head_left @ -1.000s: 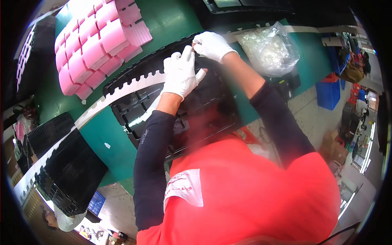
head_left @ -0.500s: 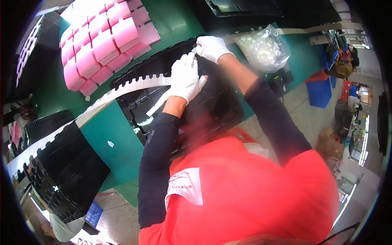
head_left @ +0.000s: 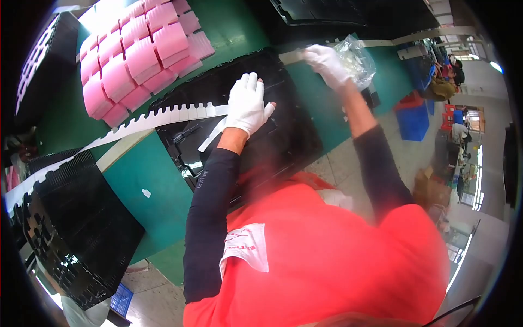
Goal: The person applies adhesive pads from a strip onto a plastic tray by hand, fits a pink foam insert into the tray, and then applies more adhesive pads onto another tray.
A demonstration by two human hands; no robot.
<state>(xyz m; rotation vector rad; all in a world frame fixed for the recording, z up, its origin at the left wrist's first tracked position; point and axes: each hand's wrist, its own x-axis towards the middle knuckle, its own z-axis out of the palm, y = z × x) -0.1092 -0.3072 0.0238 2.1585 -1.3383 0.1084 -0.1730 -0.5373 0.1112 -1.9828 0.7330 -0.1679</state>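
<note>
My left hand (head_left: 246, 106), in a white glove with bare fingertips, is closed on a long white strip (head_left: 180, 113) with notched tabs along one edge. It is above a black plastic tray (head_left: 283, 117), and the strip's short end sticks out below the palm. My right hand (head_left: 328, 66), also gloved, is in the air beyond the tray's right side, beside a clear plastic bag (head_left: 359, 62). Its fingers look curled together, though motion smears the tips; whatever they may hold is hidden.
Stacked pink foam blocks (head_left: 133, 57) stand at the back left of the green table (head_left: 144, 188). Black trays (head_left: 81, 218) are stacked at the left, and a small white piece (head_left: 146, 193) lies nearby. Another black tray (head_left: 321, 12) is at the back. A blue bin (head_left: 412, 122) stands at right.
My right hand has moved right, away from the tray's far edge to beside the plastic bag. My left hand has stayed almost in place with the strip, which now hangs slightly differently.
</note>
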